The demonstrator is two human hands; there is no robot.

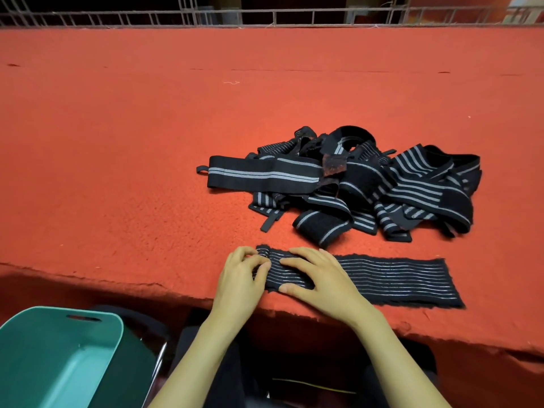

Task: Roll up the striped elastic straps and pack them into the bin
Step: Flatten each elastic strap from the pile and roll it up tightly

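Roll start: your left hand [244,273] pinches the black grey-striped elastic strap [397,282]; right hand [319,279] presses flat. Next, roll toward 3 o'clock.

Table [117,142]: spans view, near edge toward person.
Wire rack [273,19]: behind table's far edge.
Strap pile [368,184]: on table, right of centre.
Single strap [262,172]: sticks out left from pile.
Laid-out strap [397,278]: on table, just in front of pile, along near edge, running left to right.
Left hand [238,278]: at laid-out strap's left end, fingers curled over end.
Right hand [318,278]: just right of left hand, resting on laid-out strap.
Bin [44,337]: below table edge, left of arms.
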